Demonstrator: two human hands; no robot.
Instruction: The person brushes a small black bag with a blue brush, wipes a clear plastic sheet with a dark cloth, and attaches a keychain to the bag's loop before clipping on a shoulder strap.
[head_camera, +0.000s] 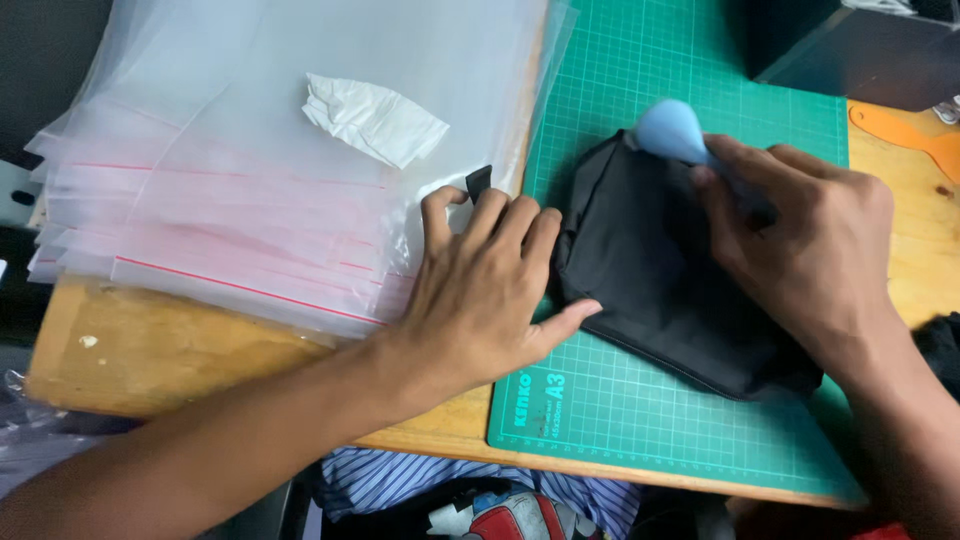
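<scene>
Two hands on black fabric pouch (660, 290), mid green cutting mat (640, 420): left hand (480, 290) flat, fingers spread, at pouch's left edge; right hand (800, 250) grips light-blue tool (670, 130) on top.

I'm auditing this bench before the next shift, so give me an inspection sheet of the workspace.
Surface: wooden table under a green cutting mat.
Job's things: folded black fabric item on the mat; light blue tool.
Clutter: stack of clear zip bags, crumpled white paper, orange object.
Hands: left hand flat beside the fabric; right hand gripping the tool.
Cables: nothing seen.
Surroundings: dark box.
</scene>
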